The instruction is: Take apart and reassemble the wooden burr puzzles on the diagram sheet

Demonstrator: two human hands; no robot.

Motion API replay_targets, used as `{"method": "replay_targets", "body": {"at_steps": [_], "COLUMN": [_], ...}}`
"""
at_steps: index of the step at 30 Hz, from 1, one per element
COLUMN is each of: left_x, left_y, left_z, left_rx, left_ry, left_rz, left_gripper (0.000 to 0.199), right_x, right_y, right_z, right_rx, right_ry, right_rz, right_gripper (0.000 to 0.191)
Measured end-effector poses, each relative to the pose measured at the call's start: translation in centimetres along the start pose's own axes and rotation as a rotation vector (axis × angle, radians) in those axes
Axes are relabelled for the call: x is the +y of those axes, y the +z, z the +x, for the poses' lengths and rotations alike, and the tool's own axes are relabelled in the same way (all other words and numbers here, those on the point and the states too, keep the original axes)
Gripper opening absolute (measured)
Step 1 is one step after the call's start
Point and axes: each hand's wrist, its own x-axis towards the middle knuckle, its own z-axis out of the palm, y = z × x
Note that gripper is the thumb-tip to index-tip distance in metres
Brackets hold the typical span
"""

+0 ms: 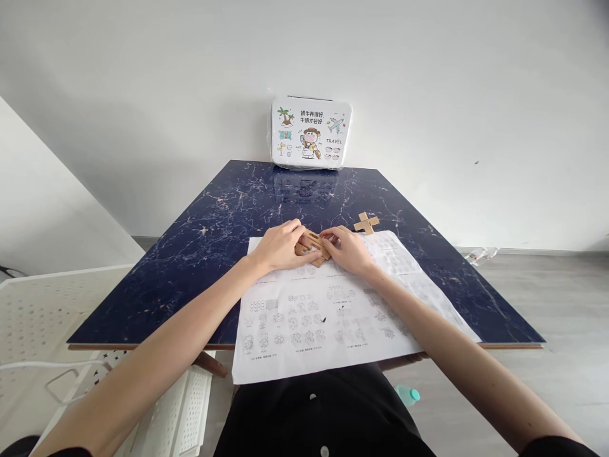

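Between my two hands is a wooden interlocking puzzle (316, 240), made of light brown notched pieces and partly covered by my fingers. My left hand (281, 246) grips its left side, with the thumb along the near edge. From the right, my right hand (348, 250) pinches the puzzle with thumb and fingertips. Under both hands lies a large printed instruction sheet (304, 324) with rows of small diagrams; its near edge hangs over the table's front. A cross-shaped wooden puzzle piece (366, 223) rests past the sheet's far edge, right of my right hand.
The dark blue marbled table (190, 254) narrows toward the wall. At its back stands a white cartoon-printed case (311, 133) in clear plastic. A white perforated rack (47, 311) is at the left. A bottle with a teal cap (408, 395) is below the table's front edge.
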Motion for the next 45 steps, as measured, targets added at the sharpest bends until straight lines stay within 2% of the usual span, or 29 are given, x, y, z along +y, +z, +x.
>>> {"method": "replay_targets", "body": {"at_steps": [4, 7, 10, 17, 22, 28, 34, 39, 42, 45], "left_x": [-0.1, -0.1, 0.2, 0.4, -0.3, -1.1, -3.7, -5.5, -5.6, -4.9], "left_y": [0.1, 0.1, 0.2, 0.9, 1.4, 1.8, 1.8, 1.9, 1.8, 1.8], "left_z": [0.1, 0.1, 0.0, 0.0, 0.2, 0.7, 0.9, 0.7, 0.5, 0.3], "left_rx": [0.080, 0.071, 0.012, -0.198, -0.280, -0.246, -0.220, -0.071, -0.038, 0.001], "left_ry": [0.048, 0.076, 0.092, 0.027, 0.060, -0.020, -0.150, -0.323, -0.348, -0.319], "left_rz": [-0.003, -0.054, -0.137, -0.214, -0.199, -0.143, -0.044, 0.073, 0.117, 0.130], "left_gripper": [0.046, 0.040, 0.041, 0.065, 0.059, 0.059, 0.067, 0.066, 0.065, 0.060], "right_x": [-0.1, -0.2, -0.3, -0.3, -0.3, -0.3, -0.2, 0.0, 0.3, 0.8], "right_y": [0.1, 0.1, 0.1, 0.1, 0.1, 0.3, 0.2, 0.1, 0.1, 0.1], "right_z": [0.0, 0.0, 0.0, 0.1, 0.0, 0.0, 0.0, 0.1, 0.2, 0.3], "right_rx": [0.005, -0.003, -0.023, -0.038, 0.020, 0.058, 0.074, 0.102, 0.124, 0.155], "right_ry": [-0.009, -0.025, -0.054, -0.043, -0.006, 0.036, 0.047, 0.072, 0.070, 0.059], "right_rz": [0.005, 0.025, 0.032, 0.045, 0.073, 0.095, 0.086, 0.061, 0.054, 0.044], "right_gripper": [0.020, 0.020, 0.020, 0.019, 0.013, 0.012, 0.013, 0.015, 0.015, 0.014]}}
